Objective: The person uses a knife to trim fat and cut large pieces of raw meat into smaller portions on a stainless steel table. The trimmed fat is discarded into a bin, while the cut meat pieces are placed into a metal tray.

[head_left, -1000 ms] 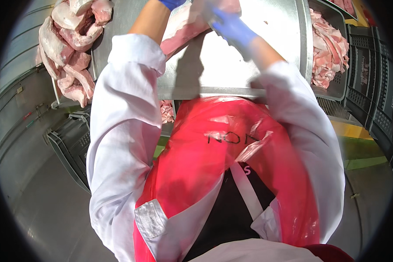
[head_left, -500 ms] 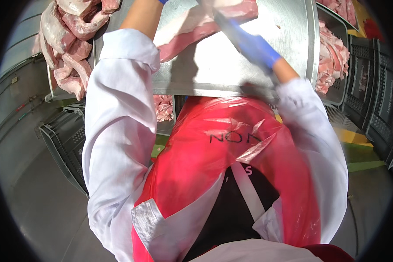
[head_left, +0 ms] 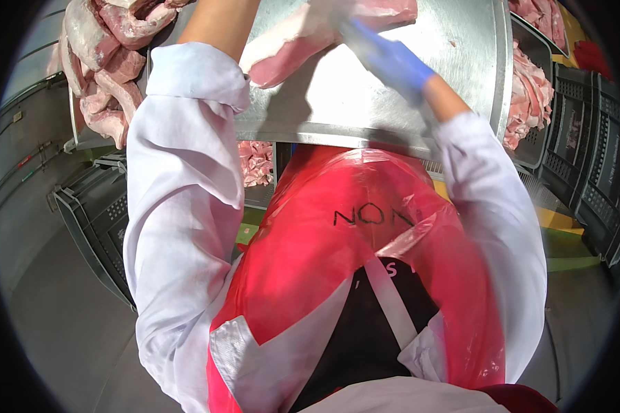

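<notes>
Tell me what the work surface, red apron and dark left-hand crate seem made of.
Work surface: probably bare metal, semi-glossy, given its silvery glare.
Red apron: likely thin plastic film, glossy, with crinkled highlights.
Dark crate: seemingly moulded plastic, fairly matte; regular perforations.

Beneath the right hand's (head_left: 386, 58) grip, the metal tray (head_left: 455, 76) is smooth and shiny. Nearer the body, the apron (head_left: 289, 255) is glossy plastic, the sleeves (head_left: 182, 158) matt cloth. Left of the grip, the meat (head_left: 282, 58) looks moist; right of it, the crates (head_left: 573, 127) are dull plastic.

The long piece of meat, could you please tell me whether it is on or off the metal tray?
On it: the meat lies across the tray, whose surface shows along its near edge.
</notes>
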Demonstrator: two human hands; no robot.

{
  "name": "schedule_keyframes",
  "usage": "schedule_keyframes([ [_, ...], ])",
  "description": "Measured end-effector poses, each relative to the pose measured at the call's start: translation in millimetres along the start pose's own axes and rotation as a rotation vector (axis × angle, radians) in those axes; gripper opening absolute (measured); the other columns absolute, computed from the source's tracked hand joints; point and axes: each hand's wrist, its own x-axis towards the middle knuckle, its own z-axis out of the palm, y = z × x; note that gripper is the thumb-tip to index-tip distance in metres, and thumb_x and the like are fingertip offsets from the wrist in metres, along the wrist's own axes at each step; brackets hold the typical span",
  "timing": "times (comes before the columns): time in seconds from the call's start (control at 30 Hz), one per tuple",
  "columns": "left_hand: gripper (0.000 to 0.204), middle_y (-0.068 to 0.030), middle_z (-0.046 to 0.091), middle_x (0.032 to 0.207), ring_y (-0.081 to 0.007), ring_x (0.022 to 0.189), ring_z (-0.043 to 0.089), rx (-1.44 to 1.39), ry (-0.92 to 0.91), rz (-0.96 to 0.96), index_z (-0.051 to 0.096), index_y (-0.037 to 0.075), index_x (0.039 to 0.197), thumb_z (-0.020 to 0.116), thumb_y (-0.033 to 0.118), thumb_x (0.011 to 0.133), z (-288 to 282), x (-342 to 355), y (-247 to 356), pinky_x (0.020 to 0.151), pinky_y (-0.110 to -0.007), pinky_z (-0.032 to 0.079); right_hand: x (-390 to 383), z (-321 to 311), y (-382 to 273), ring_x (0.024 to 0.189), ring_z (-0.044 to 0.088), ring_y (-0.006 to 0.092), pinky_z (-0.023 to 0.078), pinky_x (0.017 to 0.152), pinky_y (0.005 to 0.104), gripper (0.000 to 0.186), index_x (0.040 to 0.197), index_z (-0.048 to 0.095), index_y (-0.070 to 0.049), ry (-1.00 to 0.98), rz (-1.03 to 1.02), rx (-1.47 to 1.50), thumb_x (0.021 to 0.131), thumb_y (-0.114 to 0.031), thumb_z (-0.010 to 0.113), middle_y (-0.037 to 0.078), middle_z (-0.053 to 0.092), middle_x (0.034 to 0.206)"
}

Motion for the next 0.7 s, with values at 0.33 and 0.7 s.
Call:
schedule_keyframes([
  [0.33,0.011,0.0023,0.056,0.078,-0.0049,0.061,0.048,-0.137,0.004,0.056,0.06,0.005,0.106,0.059,0.005,0.094,2.0,-23.1,37.2,0.051,-0.019,0.035,43.9,17.3,19.0,0.08,0.068,0.0258,0.055,0.084,0.038,0.075,0.161,0.023,-0.035,-0.041,-0.108,-0.087,0.095,-0.017,0.056,0.013,0.069,0.09],
  [0.7,0.005,0.0014,0.055,0.074,-0.0063,0.057,0.045,-0.028,0.097,0.224,0.065,0.004,0.096,0.061,0.007,0.094,11.6,-61.5,81.8,0.049,-0.021,0.033,35.5,51.0,13.7,0.06,0.064,0.0192,0.057,0.064,0.0361,0.071,0.161,0.023,-0.029,-0.013,-0.29,-0.063,0.096,-0.022,0.052,0.013,0.067,0.075],
])
